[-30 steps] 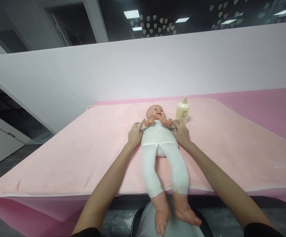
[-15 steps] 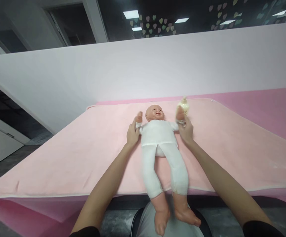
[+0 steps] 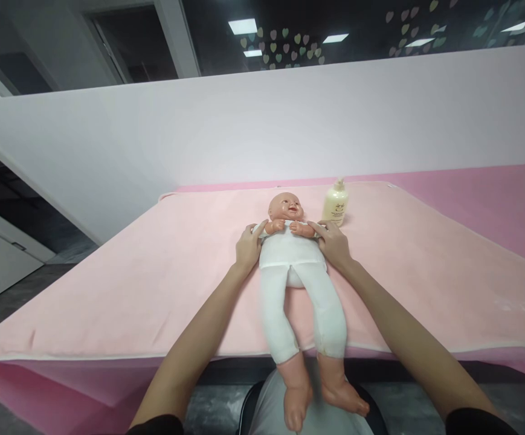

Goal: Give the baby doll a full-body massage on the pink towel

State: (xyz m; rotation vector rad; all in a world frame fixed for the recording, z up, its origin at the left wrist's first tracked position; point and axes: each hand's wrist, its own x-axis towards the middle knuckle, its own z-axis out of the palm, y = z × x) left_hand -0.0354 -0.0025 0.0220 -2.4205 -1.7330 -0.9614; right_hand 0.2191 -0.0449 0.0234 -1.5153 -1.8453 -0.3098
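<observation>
A baby doll point(image 3: 293, 248) with a white cloth body lies on its back on a pink towel point(image 3: 153, 284). Its head points away from me and its bare feet hang over the near edge. Both doll forearms are folded in over the chest, the fists close together below the chin. On the left, my left hand point(image 3: 248, 246) is closed around the doll's arm near the elbow. My right hand point(image 3: 334, 243) grips the other arm the same way, fingertips on the forearm. Just beyond my right hand stands a pale yellow pump bottle point(image 3: 336, 204), upright on the towel.
The towel covers a table with pink sides point(image 3: 63, 386). A white wall point(image 3: 289, 127) rises behind it, with dark glass point(image 3: 357, 30) above. My lap point(image 3: 312, 405) is under the doll's feet at the table's front edge.
Both doll arms have swung inward, from raised beside the head to folded over the chest, with my hands holding them. The bottle, partly covered before, now shows more fully.
</observation>
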